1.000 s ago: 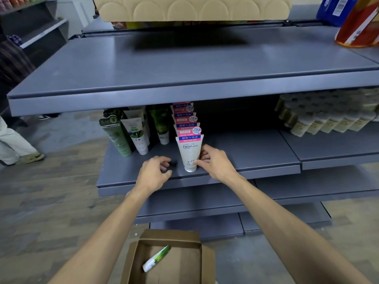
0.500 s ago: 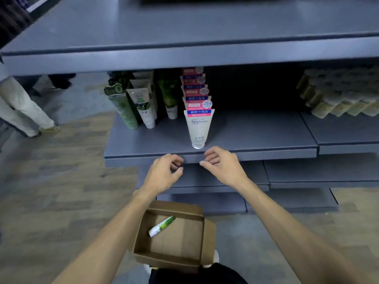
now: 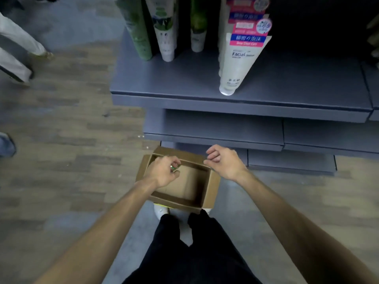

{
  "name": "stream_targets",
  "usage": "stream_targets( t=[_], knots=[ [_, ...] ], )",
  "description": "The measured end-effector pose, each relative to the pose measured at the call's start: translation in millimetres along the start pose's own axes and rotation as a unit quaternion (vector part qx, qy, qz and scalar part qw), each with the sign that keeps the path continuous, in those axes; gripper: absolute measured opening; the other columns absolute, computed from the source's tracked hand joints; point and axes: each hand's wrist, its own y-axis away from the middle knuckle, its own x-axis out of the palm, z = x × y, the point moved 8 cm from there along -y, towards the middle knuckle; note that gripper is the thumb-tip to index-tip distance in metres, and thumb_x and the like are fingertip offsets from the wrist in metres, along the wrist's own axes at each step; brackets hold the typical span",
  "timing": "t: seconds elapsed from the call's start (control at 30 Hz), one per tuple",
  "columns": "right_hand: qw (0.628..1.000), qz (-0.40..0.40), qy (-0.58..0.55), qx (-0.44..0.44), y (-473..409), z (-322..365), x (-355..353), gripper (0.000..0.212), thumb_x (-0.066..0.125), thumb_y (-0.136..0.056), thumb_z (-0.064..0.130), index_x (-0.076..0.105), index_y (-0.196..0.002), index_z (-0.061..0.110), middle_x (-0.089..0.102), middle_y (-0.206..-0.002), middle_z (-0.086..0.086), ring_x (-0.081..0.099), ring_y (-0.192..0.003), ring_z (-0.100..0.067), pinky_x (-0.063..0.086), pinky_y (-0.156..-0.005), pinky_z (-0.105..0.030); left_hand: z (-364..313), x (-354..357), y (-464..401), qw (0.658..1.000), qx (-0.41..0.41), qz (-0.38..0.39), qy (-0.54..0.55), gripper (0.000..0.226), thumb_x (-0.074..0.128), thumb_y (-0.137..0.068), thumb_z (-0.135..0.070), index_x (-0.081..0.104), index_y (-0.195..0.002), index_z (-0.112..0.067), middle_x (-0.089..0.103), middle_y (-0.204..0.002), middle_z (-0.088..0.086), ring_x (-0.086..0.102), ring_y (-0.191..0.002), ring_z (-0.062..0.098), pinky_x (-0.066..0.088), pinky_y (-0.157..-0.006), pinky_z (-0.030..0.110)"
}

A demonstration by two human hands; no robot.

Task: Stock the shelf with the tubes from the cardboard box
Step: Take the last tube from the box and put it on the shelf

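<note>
Left hand (image 3: 163, 171) is down in the open brown cardboard box (image 3: 207, 193) on the floor, fingers curled round a small green-and-white tube (image 3: 174, 167) at the box's far-left corner. Only a sliver of the tube shows between finger and thumb, so how firm the grip is, can't tell. Right hand (image 3: 224, 160) hangs over the box's far-right rim, fingers loosely curled, holding nothing.

Handling, as a judgement: soft plastic squeeze tube, light, prob. a bit slick on the printed skin. It'll give under pressure, so best taken round the middle of the body w/ a gentle wrap, not by the flat crimped end. No real fragility, but it's top-heavy once stood cap-down.

Rest of the box looks bare inside, so this seems the last one. Grey metal shelf (image 3: 184, 99) sits above and beyond the box; a white facial-wash tube w/ pink-and-blue header (image 3: 238, 64) stands cap-down near the front edge, green tubes (image 3: 141, 31) in a row to its left, which looks the likely spot for this one.
</note>
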Motion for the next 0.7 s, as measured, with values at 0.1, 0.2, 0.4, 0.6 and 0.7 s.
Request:
stream_targets(
  t=[0.1, 0.2, 0.4, 0.6, 0.7],
  knots=[
    [1.000, 0.007, 0.023, 0.015, 0, -3, 20, 0.027, 0.073, -0.086, 0.024, 0.066, -0.110, 0.016, 0.071, -0.099, 0.002, 0.067, -0.083, -0.011, 0.039, -0.066, 0.004, 26, 7, -1, 0.999, -0.019, 0.027, -0.004, 0.026, 0.072, -0.078, -0.021, 0.070, -0.104, -0.024, 0.064, -0.087, -0.012, 0.068, -0.082, 0.016, 0.054, -0.086, 0.033],
    [0.999, 0.007, 0.028, 0.026, -4, -9, 39, 0.026, 0.073, -0.086, 0.023, 0.065, -0.110, 0.015, 0.068, -0.096, 0.004, 0.063, -0.075, -0.003, 0.038, -0.066, 0.006, 48, 19, -4, 0.998, -0.039, 0.057, -0.006, 0.025, 0.073, -0.079, -0.023, 0.069, -0.103, -0.026, 0.063, -0.090, -0.011, 0.067, -0.086, 0.016, 0.053, -0.088, 0.032],
    [0.990, 0.061, 0.126, 0.005, -51, -61, 119, 0.020, 0.067, -0.089, 0.022, 0.063, -0.107, 0.015, 0.069, -0.093, 0.006, 0.066, -0.089, -0.012, 0.052, -0.082, -0.022, 129, 92, -23, 0.977, -0.094, 0.178, -0.067, 0.030, 0.070, -0.083, -0.031, 0.066, -0.112, -0.026, 0.064, -0.109, -0.003, 0.062, -0.102, 0.018, 0.051, -0.090, 0.027],
    [0.975, 0.150, 0.164, 0.001, -99, -122, 195, 0.018, 0.061, -0.084, 0.026, 0.047, -0.085, 0.038, 0.055, -0.095, 0.007, 0.061, -0.094, -0.018, 0.054, -0.082, -0.034, 205, 144, -67, 0.965, -0.146, 0.164, -0.146, 0.045, 0.067, -0.086, -0.032, 0.057, -0.129, -0.020, 0.057, -0.129, 0.006, 0.056, -0.118, 0.024, 0.049, -0.095, 0.030],
    [0.966, 0.174, 0.190, -0.001, -110, -149, 223, 0.020, 0.063, -0.087, 0.029, 0.054, -0.105, 0.029, 0.060, -0.109, 0.003, 0.061, -0.104, -0.020, 0.053, -0.091, -0.039, 228, 162, -95, 0.955, -0.147, 0.158, -0.203, 0.052, 0.064, -0.088, -0.041, 0.051, -0.133, -0.020, 0.054, -0.132, 0.008, 0.057, -0.117, 0.026, 0.050, -0.097, 0.035]
  ],
)
